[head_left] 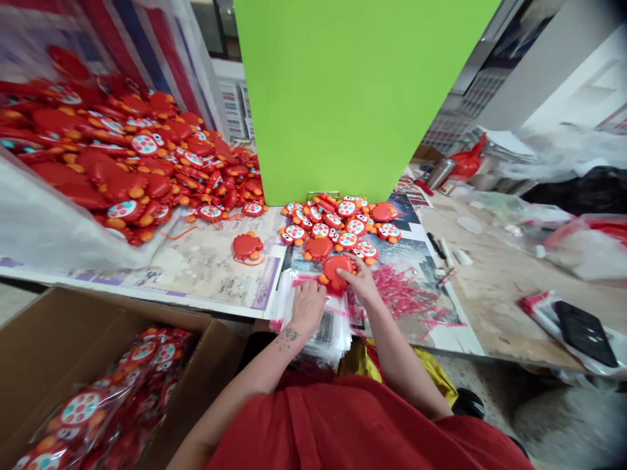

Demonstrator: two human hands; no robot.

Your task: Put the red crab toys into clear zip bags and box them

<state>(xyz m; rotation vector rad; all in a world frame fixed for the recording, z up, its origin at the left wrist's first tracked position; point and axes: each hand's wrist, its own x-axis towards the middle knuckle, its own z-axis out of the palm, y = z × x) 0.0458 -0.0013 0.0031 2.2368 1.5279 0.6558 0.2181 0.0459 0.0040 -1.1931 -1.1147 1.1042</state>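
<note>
My right hand grips a red crab-shaped toy, its plain red back facing up and its orange feet at the edges. The toy is just above a stack of clear plastic bags with pink edges, at the table's front. On the top bag, near its mouth, lies my left hand, fingers bent and close together on the plastic. Just beyond both hands is a pile of the same toys, many showing white bellies with coloured dots. One single toy lies to the left with an orange cord.
A big white sack spills many toys at the left. Below it stands a cardboard box with bagged toys. A green panel rises behind the pile. Pink strips, markers and a black phone lie to the right.
</note>
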